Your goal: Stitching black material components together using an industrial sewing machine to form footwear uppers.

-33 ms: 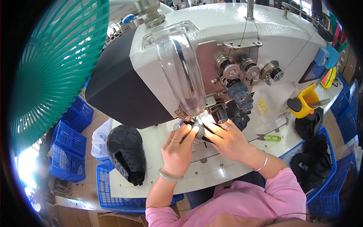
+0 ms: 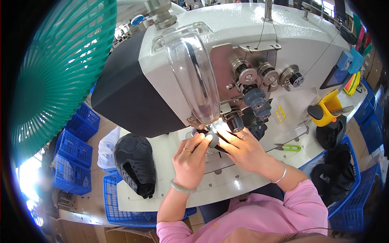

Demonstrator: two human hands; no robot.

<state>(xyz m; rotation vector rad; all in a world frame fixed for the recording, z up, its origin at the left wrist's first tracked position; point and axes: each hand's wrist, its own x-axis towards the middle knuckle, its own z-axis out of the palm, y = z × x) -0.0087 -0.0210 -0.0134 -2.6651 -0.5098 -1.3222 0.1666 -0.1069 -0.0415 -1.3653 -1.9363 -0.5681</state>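
Observation:
Under the lit needle area of a large white sewing machine [image 2: 170, 89], both my hands grip a black shoe upper [image 2: 251, 123], mostly hidden by my fingers and the machine head. My left hand [image 2: 190, 156] pinches a dark grey ribbed, rounded edge [image 2: 212, 140] of it between thumb and fingers. My right hand [image 2: 245, 152] presses on its right side, fingers stretched toward the needle, where bright light washes out the detail. Another black shoe upper [image 2: 135, 164] lies on the white table [image 2: 227, 186] to the left of my left hand.
Green-handled thread snips [image 2: 288, 148] lie right of my right hand. A yellow holder [image 2: 326, 109] stands farther right. Blue crates [image 2: 131, 216] flank the table; the right one holds black pieces [image 2: 330, 178]. A green fan [image 2: 60, 69] stands close at left.

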